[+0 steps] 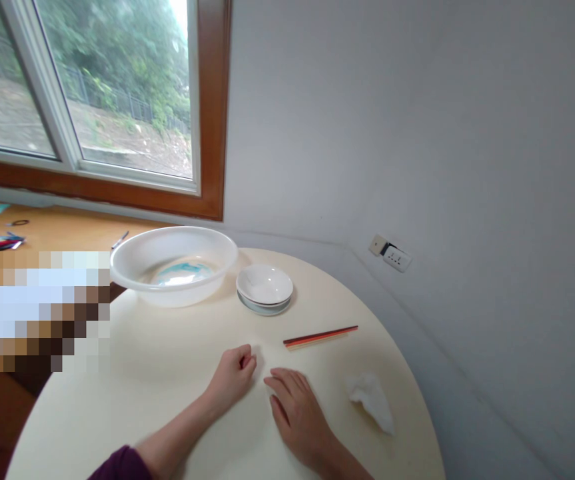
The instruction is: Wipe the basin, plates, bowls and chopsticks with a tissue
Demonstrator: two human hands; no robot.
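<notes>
My left hand (234, 375) rests on the round cream table (167, 387) with its fingers curled into a loose fist, nothing visible in it. My right hand (297, 410) lies flat, palm down, fingers stretched out and holding nothing. A pair of red and dark chopsticks (320, 336) lies just beyond my right hand. A crumpled white tissue (371, 399) sits to the right of that hand. Farther back stand a small stack of white dishes (265, 288) and a large translucent white basin (174, 265) with a little water in it.
A grey wall with a socket (390, 253) curves round the table's right side. A wood-framed window (117, 100) is at the back left above a wooden ledge (42, 230) with small items. A blurred patch covers the left.
</notes>
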